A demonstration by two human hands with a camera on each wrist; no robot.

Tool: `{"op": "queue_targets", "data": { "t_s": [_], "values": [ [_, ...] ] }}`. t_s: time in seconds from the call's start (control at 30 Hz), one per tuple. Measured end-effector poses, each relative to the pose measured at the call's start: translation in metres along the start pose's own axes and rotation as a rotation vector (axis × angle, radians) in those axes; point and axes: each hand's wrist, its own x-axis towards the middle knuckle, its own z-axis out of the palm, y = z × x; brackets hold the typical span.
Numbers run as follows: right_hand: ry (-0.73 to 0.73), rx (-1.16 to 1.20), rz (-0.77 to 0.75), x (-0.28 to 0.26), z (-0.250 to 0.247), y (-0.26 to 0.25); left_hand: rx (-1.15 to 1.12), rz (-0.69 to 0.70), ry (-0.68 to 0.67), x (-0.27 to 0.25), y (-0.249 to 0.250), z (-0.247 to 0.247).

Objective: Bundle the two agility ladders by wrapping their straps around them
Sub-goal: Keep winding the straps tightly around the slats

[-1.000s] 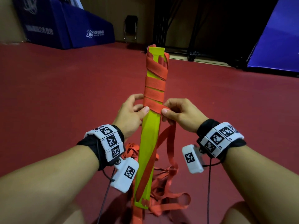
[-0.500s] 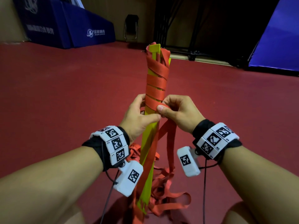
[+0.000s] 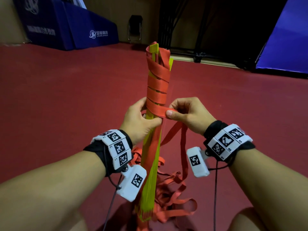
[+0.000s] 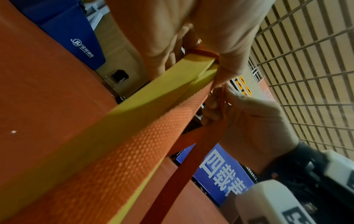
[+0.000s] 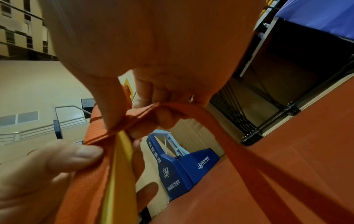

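A stack of yellow ladder rungs (image 3: 150,165) stands nearly upright in front of me, its lower end on the floor. Orange strap (image 3: 157,84) winds in several turns around its upper half. My left hand (image 3: 141,120) grips the rung stack just below the lowest turn, thumb across the front. My right hand (image 3: 185,114) pinches the strap (image 3: 164,111) between thumb and fingers right beside the stack. In the left wrist view the yellow rungs (image 4: 145,97) and strap (image 4: 134,151) run up into the palm. In the right wrist view the strap (image 5: 239,144) loops away under the fingers.
Loose orange strap (image 3: 173,194) lies tangled on the red floor (image 3: 66,100) around the foot of the stack. Blue padded blocks (image 3: 83,29) stand at the back left, a blue mat (image 3: 286,40) at the right, a folding chair (image 3: 135,29) by the wall.
The stack has been turned about its long axis. My right hand has pulled the strap out sideways to the right, laying another turn lower down; my left thumb now crosses the front.
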Motion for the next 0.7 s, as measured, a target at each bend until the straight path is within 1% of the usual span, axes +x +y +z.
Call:
{"op": "queue_targets", "data": {
  "t_s": [0.07,0.17,0.23,0.33,0.43,0.5,0.6,0.7],
  "values": [
    [-0.048,-0.07,0.006,0.001,0.0,0.0,-0.024,0.001,-0.015,0.0,0.0,-0.001],
    [-0.099,-0.158,0.003,0.001,0.001,0.001,-0.122,-0.018,-0.029,0.001,0.002,-0.001],
    [-0.087,-0.145,-0.016,0.001,0.002,0.0,-0.224,-0.046,-0.032,0.002,0.001,0.001],
    [-0.046,-0.046,-0.065,0.003,0.005,0.0,-0.356,-0.12,-0.049,0.003,0.002,0.005],
    [-0.018,0.035,-0.09,0.003,0.007,0.002,-0.357,-0.151,-0.059,0.002,0.003,0.007],
    [0.008,0.046,-0.101,0.003,0.008,0.003,-0.35,-0.148,-0.066,0.001,0.004,0.009],
    [0.071,0.036,-0.111,0.003,0.009,0.003,-0.292,-0.096,-0.06,0.0,0.008,0.012],
    [0.13,-0.002,-0.109,0.004,0.01,0.002,-0.205,-0.029,-0.092,0.0,0.007,0.011]
  ]
}}
